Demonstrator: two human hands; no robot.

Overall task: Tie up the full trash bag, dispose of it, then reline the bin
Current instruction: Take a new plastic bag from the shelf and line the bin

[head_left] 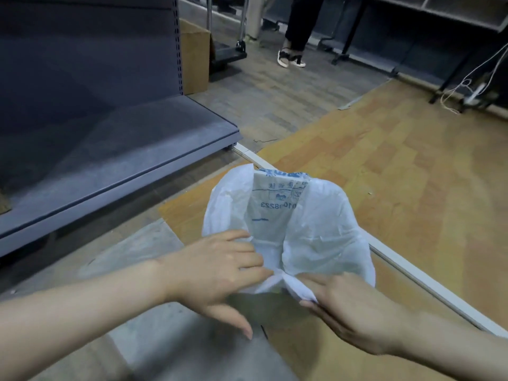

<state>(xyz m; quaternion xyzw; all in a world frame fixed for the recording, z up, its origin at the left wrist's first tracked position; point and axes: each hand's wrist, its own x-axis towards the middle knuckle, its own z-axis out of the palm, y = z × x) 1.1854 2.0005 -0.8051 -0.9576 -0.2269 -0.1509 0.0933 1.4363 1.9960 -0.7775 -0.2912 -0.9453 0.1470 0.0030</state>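
A white plastic bag (pixel 310 229) with blue print lines a bin on the floor, its mouth spread open over the rim. The bin itself is almost hidden under the bag; only a dark strip of it (pixel 264 303) shows below the near edge. My left hand (pixel 217 268) lies on the bag's near-left edge with straight fingers pressing the plastic. My right hand (pixel 346 312) pinches a gathered fold of the bag at the near rim between thumb and fingers.
A dark grey shelf unit (pixel 110 149) stands on the left. A white floor strip (pixel 428 279) runs diagonally past the bin. A cardboard box (pixel 193 59) and a cart stand behind. A person's legs (pixel 297 31) are at the far end. Cables (pixel 472 86) lie at right.
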